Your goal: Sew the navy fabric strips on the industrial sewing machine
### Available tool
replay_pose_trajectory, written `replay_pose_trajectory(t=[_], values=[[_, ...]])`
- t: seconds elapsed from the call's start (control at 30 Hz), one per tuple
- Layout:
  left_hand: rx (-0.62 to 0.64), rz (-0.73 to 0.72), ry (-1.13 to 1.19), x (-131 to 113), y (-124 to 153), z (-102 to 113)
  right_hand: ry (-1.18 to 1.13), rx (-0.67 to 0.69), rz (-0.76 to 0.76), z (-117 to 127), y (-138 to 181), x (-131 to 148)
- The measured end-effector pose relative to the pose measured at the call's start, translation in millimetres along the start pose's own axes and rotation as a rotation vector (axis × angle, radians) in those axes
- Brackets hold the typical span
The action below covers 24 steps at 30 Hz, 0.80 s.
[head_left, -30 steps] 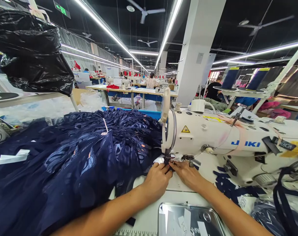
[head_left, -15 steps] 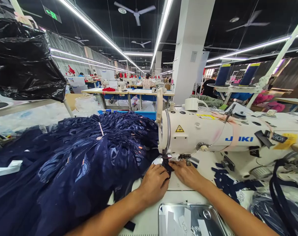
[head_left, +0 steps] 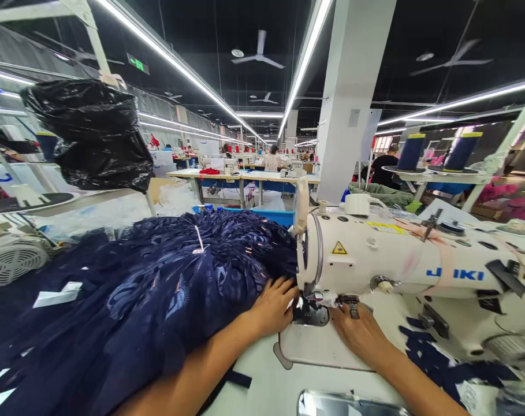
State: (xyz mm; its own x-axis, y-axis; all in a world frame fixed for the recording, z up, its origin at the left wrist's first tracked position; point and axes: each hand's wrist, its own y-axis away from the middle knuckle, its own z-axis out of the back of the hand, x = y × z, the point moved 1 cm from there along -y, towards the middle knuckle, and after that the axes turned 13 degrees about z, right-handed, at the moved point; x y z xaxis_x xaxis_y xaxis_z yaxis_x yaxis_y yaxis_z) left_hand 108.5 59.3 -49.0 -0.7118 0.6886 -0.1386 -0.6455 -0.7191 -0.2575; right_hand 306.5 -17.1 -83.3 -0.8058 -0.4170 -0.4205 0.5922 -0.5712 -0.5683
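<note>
My left hand [head_left: 274, 307] lies on the right edge of a heaped navy garment [head_left: 158, 329] with lighter blue patterning, just left of the sewing machine [head_left: 375, 248]'s needle area. Its fingers are stretched forward and a little apart on the cloth. Beside the presser foot, on the right, is my right hand [head_left: 361, 336], its fingertips partly hidden by machine parts. Whether these fingers pinch anything cannot be made out. Between the hands, the metal needle plate [head_left: 316, 316] shows, with something dark on it.
Navy fabric scraps [head_left: 435, 352] lie right of my right forearm. A shiny metal tray [head_left: 344, 404] sits at the front edge. A black plastic bag [head_left: 93, 133] hangs at left. Two navy thread cones [head_left: 412, 153] stand behind the machine. Other people work farther back.
My left hand has moved forward and left from the needle area onto the garment heap. My right hand is still beside the presser foot. The needle plate is more exposed, and the view has shifted.
</note>
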Motion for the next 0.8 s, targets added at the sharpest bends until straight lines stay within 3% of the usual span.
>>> replay_pose_trajectory(t=[0.1,0.27,0.47,0.8], values=[[0.025,0.140,-0.071,21,-23,-4,0.052,-0.061,0.010,-1,1,-1],[-0.053,0.281,-0.074,45,-49,-11,0.151,-0.073,-0.016,-11,8,-2],[-0.106,0.281,-0.068,46,-49,-18,0.171,-0.080,-0.034,-23,17,-1],[-0.164,0.297,-0.070,43,-43,-21,0.105,-0.025,-0.106,-6,3,6]])
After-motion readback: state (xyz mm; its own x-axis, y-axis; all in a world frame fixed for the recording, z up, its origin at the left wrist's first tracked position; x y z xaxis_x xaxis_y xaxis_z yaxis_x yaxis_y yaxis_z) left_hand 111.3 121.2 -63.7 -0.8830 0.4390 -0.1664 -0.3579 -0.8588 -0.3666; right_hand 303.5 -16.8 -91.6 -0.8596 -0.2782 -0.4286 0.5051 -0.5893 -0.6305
